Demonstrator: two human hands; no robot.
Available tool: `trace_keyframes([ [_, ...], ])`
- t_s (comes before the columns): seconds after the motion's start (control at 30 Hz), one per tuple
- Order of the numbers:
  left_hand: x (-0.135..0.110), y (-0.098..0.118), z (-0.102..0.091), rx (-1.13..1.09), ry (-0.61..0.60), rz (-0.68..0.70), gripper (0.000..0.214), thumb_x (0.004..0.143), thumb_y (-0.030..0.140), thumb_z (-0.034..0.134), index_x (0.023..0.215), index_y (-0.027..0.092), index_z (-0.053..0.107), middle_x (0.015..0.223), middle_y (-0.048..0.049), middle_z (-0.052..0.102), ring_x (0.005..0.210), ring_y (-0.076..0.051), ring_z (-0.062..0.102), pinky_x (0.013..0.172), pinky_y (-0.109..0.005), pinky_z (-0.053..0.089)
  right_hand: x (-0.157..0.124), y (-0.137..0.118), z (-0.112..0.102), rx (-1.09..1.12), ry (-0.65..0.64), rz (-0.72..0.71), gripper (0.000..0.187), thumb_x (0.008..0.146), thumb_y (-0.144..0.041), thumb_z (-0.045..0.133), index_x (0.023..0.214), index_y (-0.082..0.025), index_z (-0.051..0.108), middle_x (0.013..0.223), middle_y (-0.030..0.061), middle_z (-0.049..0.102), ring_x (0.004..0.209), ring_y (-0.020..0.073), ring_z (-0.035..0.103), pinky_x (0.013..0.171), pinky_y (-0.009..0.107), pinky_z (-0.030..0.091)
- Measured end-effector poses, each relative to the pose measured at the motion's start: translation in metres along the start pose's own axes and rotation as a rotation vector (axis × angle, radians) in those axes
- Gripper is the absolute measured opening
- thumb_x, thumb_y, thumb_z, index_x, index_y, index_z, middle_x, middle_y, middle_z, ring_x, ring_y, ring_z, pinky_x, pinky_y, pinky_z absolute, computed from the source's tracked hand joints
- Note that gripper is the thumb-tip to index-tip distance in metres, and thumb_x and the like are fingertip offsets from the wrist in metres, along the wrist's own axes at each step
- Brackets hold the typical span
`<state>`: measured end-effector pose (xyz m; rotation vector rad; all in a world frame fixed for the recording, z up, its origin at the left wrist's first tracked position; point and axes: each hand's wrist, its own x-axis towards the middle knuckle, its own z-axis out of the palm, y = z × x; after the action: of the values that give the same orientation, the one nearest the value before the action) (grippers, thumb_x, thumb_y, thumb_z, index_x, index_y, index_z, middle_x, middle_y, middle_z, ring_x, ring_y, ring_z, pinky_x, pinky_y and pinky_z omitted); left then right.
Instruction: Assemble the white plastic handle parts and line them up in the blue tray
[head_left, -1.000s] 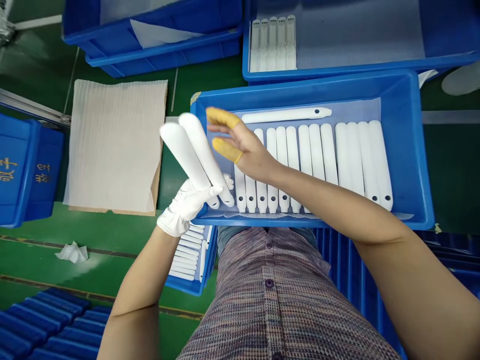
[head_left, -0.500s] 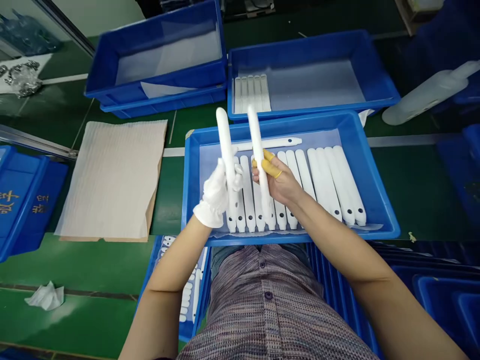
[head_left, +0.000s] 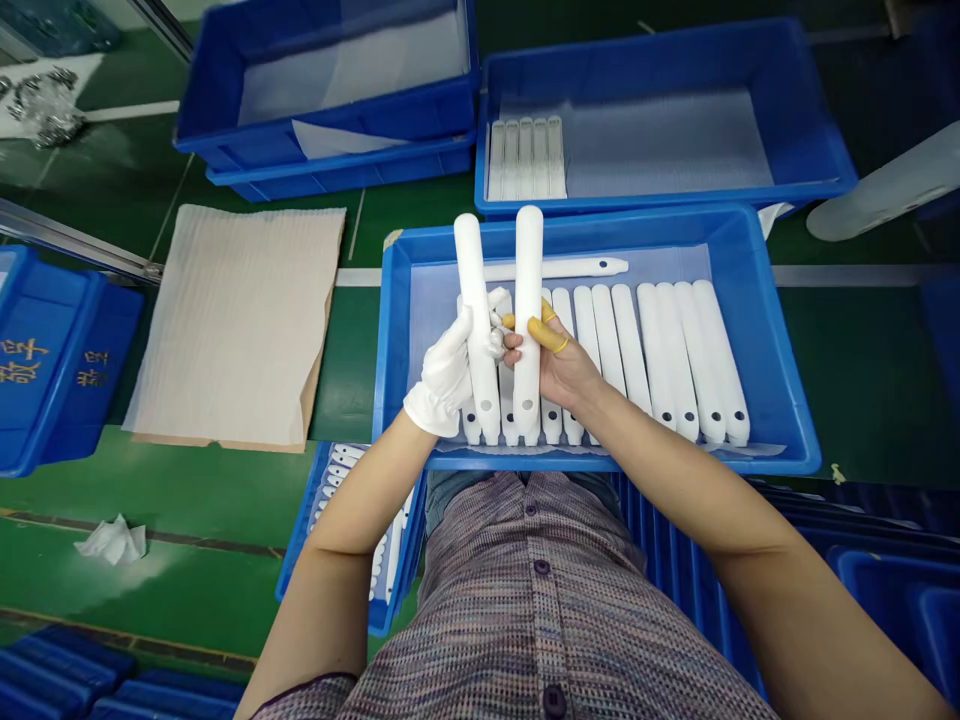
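My left hand point(head_left: 444, 374), in a white glove, grips one long white plastic bar point(head_left: 475, 300) held upright. My right hand point(head_left: 553, 362), bare with yellow finger cots on two fingers, grips a second white bar point(head_left: 528, 290) beside it. Both bars hover side by side over the near blue bin point(head_left: 780, 340). Inside that bin lies a row of several more white bars point(head_left: 660, 350), with one bar point(head_left: 570, 268) lying crosswise behind them.
Behind stands a blue bin point(head_left: 810, 130) with several slimmer white parts point(head_left: 525, 158). Stacked blue bins point(head_left: 330, 90) sit far left. A ribbed foam sheet point(head_left: 240, 320) lies on the green table. Another bin of white parts point(head_left: 352, 520) is below left. A crumpled tissue point(head_left: 112, 540) lies nearby.
A second ago my left hand held both bars and the right hand was open. My right hand has taken one bar; the two bars now stand closer together and more parallel.
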<state>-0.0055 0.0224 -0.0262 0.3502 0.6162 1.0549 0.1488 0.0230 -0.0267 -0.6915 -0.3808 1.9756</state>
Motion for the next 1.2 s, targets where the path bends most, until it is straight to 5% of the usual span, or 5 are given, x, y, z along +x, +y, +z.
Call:
trace_keyframes([
  [0.1,0.002,0.000,0.000,-0.022,0.057,0.014,0.045,0.110,0.045,0.038,0.130,0.017,0.066,0.084,-0.0044,0.067,0.073,-0.013,0.067,0.072,-0.026,0.059,0.002,-0.003,0.001,0.042,0.053,0.082,0.004,0.099,-0.027,0.059,0.102,-0.026,0.061,0.096,-0.0002,0.067,0.076,0.0111,0.061,0.066,0.024,0.059],
  [0.47,0.005,-0.006,0.000,0.071,0.096,0.113,0.030,0.109,0.031,0.044,0.126,0.019,0.066,0.078,-0.0005,0.062,0.061,-0.008,0.060,0.063,-0.020,0.055,0.002,0.006,-0.013,-0.306,-0.080,-0.104,0.055,0.079,-0.034,0.081,0.130,-0.038,0.061,0.118,-0.0014,0.067,0.106,0.0184,0.066,0.089,0.036,0.063],
  [0.7,-0.003,-0.003,-0.001,0.263,-0.144,0.223,0.058,0.083,0.046,0.073,0.132,0.017,0.063,0.059,0.0058,0.055,0.039,-0.007,0.040,0.039,-0.020,0.037,-0.006,0.020,-0.021,-1.015,-0.014,-0.673,0.050,0.089,-0.034,0.069,0.139,-0.039,0.064,0.126,0.0045,0.056,0.127,0.0262,0.055,0.120,0.054,0.042],
  [0.83,-0.001,0.001,-0.003,0.358,-0.158,0.165,0.060,0.073,0.057,0.072,0.115,0.014,0.065,0.056,0.0040,0.054,0.037,-0.010,0.044,0.034,-0.024,0.035,-0.011,0.024,-0.021,-1.250,0.059,-0.773,0.048,0.093,-0.029,0.060,0.139,-0.041,0.065,0.118,0.0068,0.053,0.121,0.0274,0.055,0.115,0.054,0.045],
  [1.2,-0.005,-0.005,-0.002,0.480,-0.252,0.106,0.074,0.081,0.057,0.071,0.138,0.010,0.061,0.063,0.0032,0.054,0.040,-0.009,0.043,0.036,-0.025,0.036,-0.008,-0.014,0.013,-0.888,0.129,-0.815,0.044,0.088,-0.040,0.073,0.129,-0.035,0.057,0.122,0.0066,0.056,0.118,0.0275,0.058,0.109,0.051,0.051],
])
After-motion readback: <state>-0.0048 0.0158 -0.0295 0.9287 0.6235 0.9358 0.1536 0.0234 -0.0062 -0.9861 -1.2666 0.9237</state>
